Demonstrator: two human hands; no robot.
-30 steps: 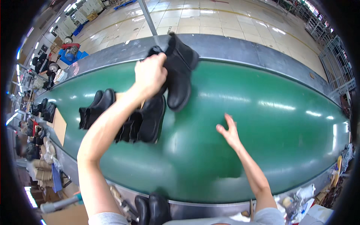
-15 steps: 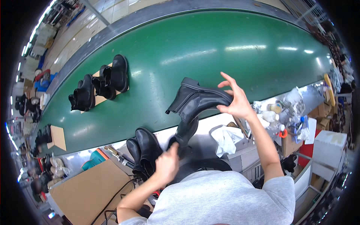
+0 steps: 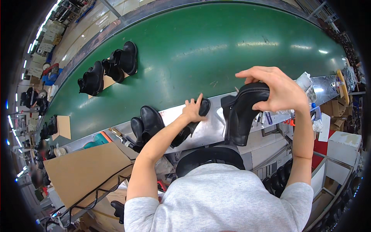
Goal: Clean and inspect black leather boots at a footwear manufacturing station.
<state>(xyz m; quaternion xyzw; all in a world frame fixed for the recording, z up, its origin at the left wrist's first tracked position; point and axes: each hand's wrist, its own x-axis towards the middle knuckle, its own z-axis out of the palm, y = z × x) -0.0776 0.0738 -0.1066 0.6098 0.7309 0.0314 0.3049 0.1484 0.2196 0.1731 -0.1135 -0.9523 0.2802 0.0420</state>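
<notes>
The right hand (image 3: 284, 92) is clamped around the toe of the held boot (image 3: 241, 120) at the metal ledge (image 3: 208, 130) along the green tabletop's (image 3: 185, 46) near edge. The left hand (image 3: 192, 112) spreads over the second boot (image 3: 182, 136) on that ledge; its grip cannot be determined. Smooth uppers are probably slippery, shafts flexible: grasp the stiffer toe or heel.

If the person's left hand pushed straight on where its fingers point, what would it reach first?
Past the black boot right beside it, the left hand would probably reach the green work surface first; whether touching or passing above it is unclear.
</notes>
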